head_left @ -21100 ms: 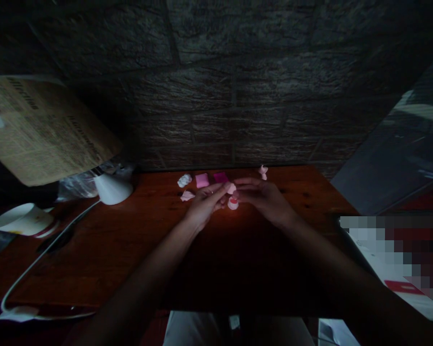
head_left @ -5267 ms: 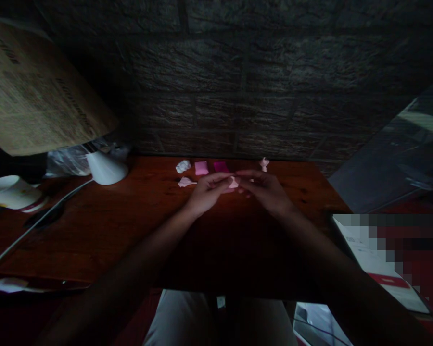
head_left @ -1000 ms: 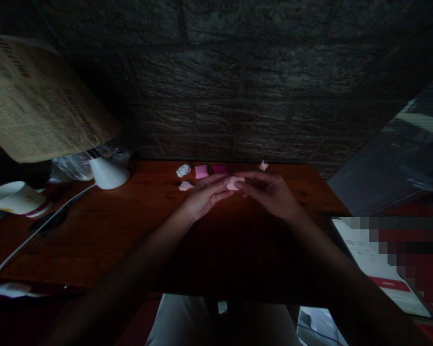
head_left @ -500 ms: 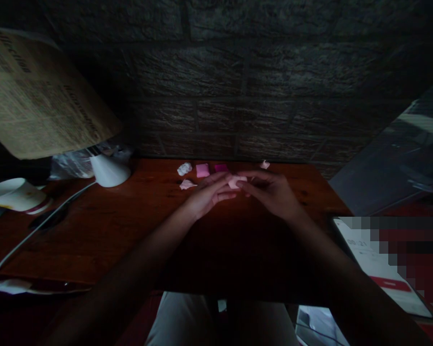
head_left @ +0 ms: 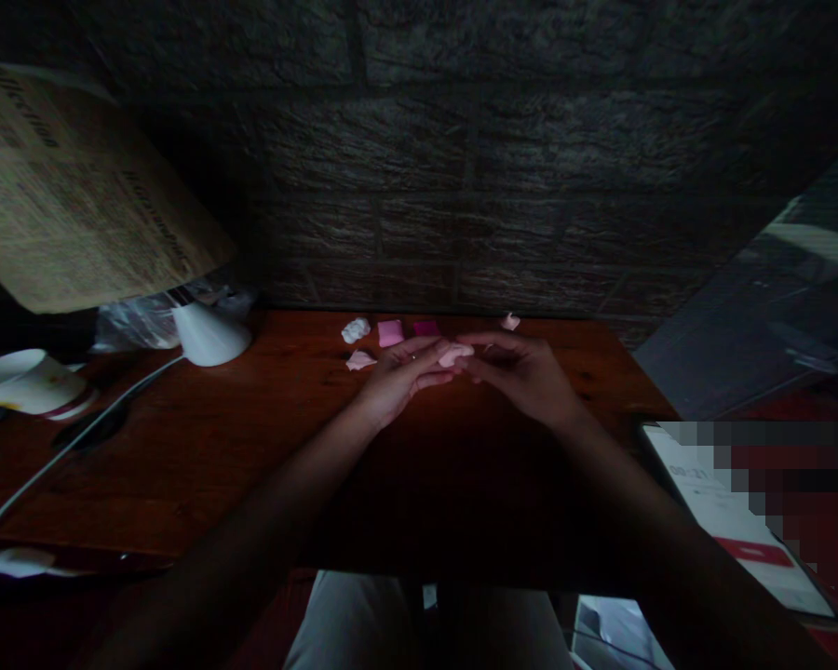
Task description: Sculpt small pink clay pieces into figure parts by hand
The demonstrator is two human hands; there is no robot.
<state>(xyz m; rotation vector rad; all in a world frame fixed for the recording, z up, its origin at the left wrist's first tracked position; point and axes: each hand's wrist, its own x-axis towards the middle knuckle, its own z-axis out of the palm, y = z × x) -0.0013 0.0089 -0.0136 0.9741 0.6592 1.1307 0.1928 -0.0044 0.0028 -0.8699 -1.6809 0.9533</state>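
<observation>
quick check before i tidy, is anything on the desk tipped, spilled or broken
The cup at the far left looks tilted, mouth to the left, but the lamp leans that way too, so it may only be lens distortion. No spill or break shows, though the picture is dim.

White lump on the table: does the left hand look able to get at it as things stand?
Probably yes: the white lump lies uncovered, with only the pale pink scrap in front. The left hand holds a soft pink piece, though, and may need freeing first.
</observation>
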